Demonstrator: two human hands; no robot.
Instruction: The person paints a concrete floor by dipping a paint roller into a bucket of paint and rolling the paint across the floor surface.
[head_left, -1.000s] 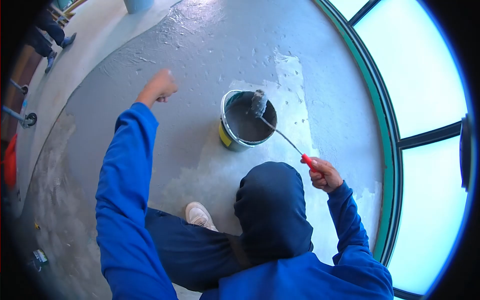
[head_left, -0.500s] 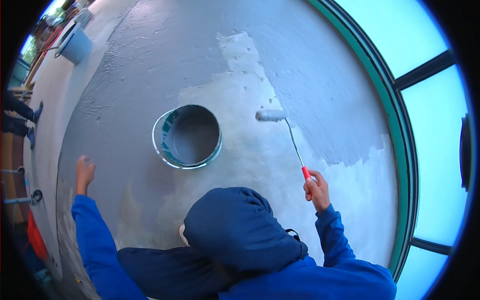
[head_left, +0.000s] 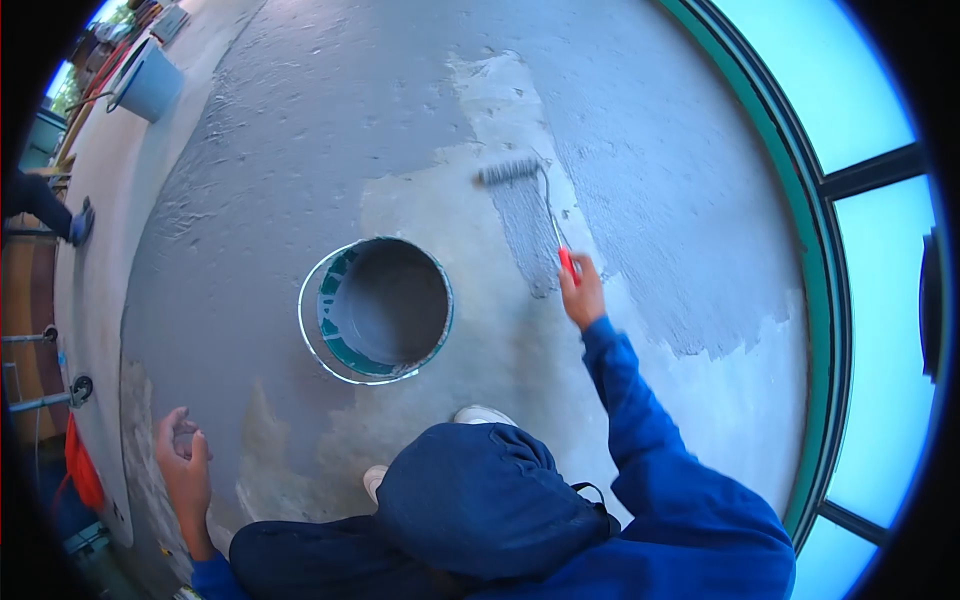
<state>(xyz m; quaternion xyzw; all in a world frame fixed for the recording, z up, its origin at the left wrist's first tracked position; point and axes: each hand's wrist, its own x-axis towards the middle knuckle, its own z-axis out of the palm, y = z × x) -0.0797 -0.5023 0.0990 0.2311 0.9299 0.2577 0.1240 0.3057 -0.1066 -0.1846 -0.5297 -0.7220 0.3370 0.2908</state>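
My right hand (head_left: 583, 292) grips the red handle of a paint roller (head_left: 512, 173). Its grey-coated sleeve, slightly blurred, lies against the floor, with a fresh grey strip (head_left: 525, 235) below it. My left hand (head_left: 186, 462) is held out at the lower left, fingers loosely curled and apart, with no tool seen in it. Between the hands stands a green bucket (head_left: 385, 305), its wire handle tipped to the left. Grey coating covers its inner wall, and the inside is dark.
Wet grey coating (head_left: 290, 150) covers much of the floor around a paler bare patch (head_left: 500, 95). Bright window panes with a green frame (head_left: 815, 280) curve along the right. A pale bucket (head_left: 150, 85), another person's leg (head_left: 45, 200) and wheeled equipment (head_left: 78, 390) line the left.
The roller has moved forward and left, and a grey strip now shows on the pale floor. My left hand has drawn back toward me, its fingers opening from a fist.
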